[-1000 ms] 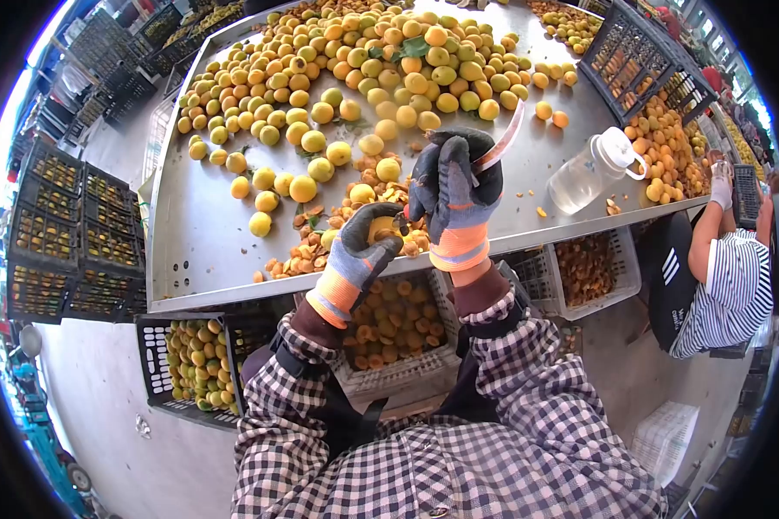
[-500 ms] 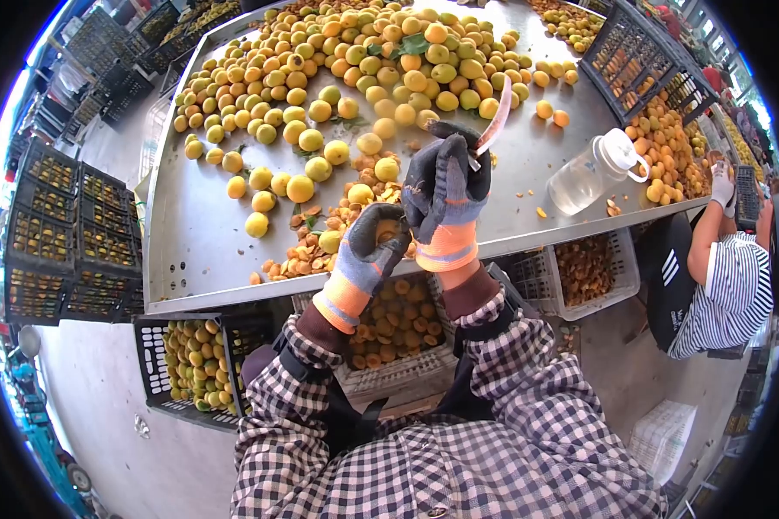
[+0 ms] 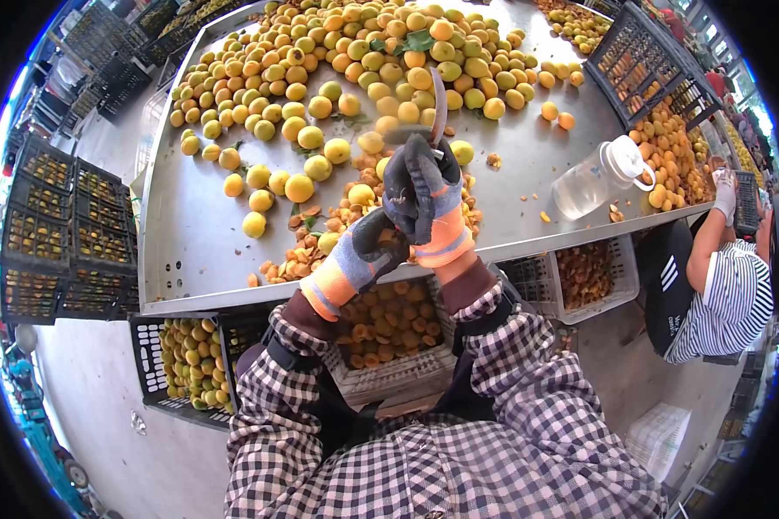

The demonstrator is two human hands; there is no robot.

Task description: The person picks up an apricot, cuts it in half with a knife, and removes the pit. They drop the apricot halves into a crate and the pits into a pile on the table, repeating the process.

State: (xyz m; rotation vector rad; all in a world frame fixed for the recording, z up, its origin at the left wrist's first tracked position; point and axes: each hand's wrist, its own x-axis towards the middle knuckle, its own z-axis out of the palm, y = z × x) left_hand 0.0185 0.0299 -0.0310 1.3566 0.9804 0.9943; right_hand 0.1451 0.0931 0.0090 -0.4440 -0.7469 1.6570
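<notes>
Both hands wear grey and orange gloves with black palms. My right hand (image 3: 424,192) is closed round the handle of a curved knife (image 3: 441,108), whose blade points up over the fruit. Close beside it, my left hand (image 3: 368,253) is curled, and whatever lies between its fingers is hidden. Whole yellow-green fruits (image 3: 299,188) lie across the metal table (image 3: 199,268). Cut orange pieces (image 3: 301,258) are heaped just behind my hands, near the table's front edge. Below that edge is a crate of orange fruit (image 3: 391,322).
A water bottle (image 3: 599,177) and a tilted black crate (image 3: 645,65) are on the right. Under the table stand a black crate of fruit (image 3: 195,359) and a white crate of pieces (image 3: 587,275). A person in a striped shirt (image 3: 736,290) works at far right.
My right hand has moved slightly left and down, and the blade now stands more upright. My left hand has shifted slightly left and down.
</notes>
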